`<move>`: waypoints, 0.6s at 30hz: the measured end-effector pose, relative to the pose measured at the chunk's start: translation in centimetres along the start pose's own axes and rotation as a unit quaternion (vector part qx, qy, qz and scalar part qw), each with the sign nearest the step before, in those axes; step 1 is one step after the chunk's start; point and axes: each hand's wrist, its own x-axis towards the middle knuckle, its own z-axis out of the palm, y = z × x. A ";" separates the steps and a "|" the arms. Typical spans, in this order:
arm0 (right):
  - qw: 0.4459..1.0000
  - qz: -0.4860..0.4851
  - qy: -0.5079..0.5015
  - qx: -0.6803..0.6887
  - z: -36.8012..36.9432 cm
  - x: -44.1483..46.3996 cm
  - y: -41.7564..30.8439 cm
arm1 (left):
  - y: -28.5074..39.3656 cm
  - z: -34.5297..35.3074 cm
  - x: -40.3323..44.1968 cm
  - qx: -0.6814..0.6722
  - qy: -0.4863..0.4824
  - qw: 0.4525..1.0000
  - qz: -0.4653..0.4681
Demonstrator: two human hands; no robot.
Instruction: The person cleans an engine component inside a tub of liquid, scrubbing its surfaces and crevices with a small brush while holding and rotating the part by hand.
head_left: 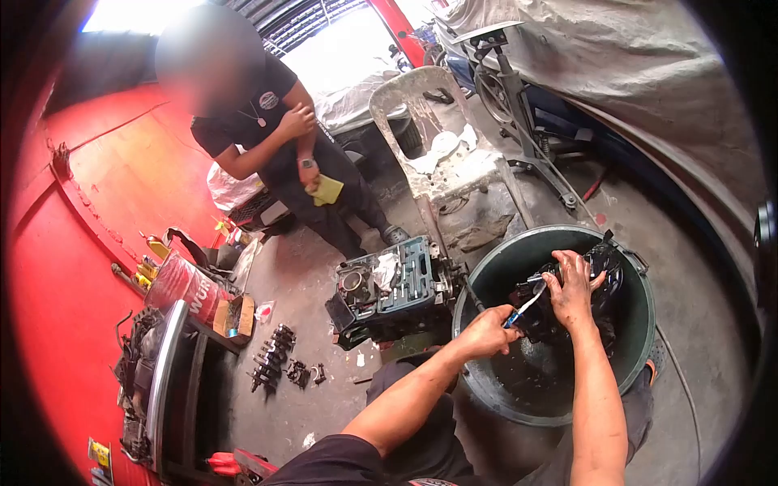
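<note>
My left hand [487, 330] is closed around a slim tool with a blue handle [512, 320] and a pale, narrow shaft. Its tip points up and right, toward my right hand [572, 293]. That hand is bent over a dark, oily part [538, 326] and seems to grip it, with the thumb to the left; the fingertips are partly hidden. Shiny black material [609, 271] lies against the part on the right. Both hands are over a large dark green tub [519, 411], where the part sits. What exactly the part is, I cannot tell.
An engine block [352, 283] carries a teal socket tray [408, 277]. Left of it, a crankshaft [271, 356] and bearing caps [298, 373] lie on the floor. Behind are a worn plastic chair [442, 174] and a person [300, 174] holding a yellow cloth [326, 190]. A hose [685, 381] runs right of the tub.
</note>
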 end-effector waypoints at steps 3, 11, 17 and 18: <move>1.000 -0.005 -0.002 0.002 0.1 0.0 0.1 | -0.3 -0.6 -1.3 0.221 0.120 0.964 0.089; 1.000 -0.020 0.013 0.000 0.4 0.1 0.3 | 0.8 -2.9 -3.9 0.261 0.113 0.957 0.051; 0.997 -0.057 0.016 -0.039 1.1 0.2 1.5 | -0.4 -3.0 -3.7 0.307 0.154 0.939 0.035; 0.998 -0.044 0.012 -0.041 1.3 0.1 1.6 | -0.4 -2.7 -3.8 0.315 0.161 0.935 0.034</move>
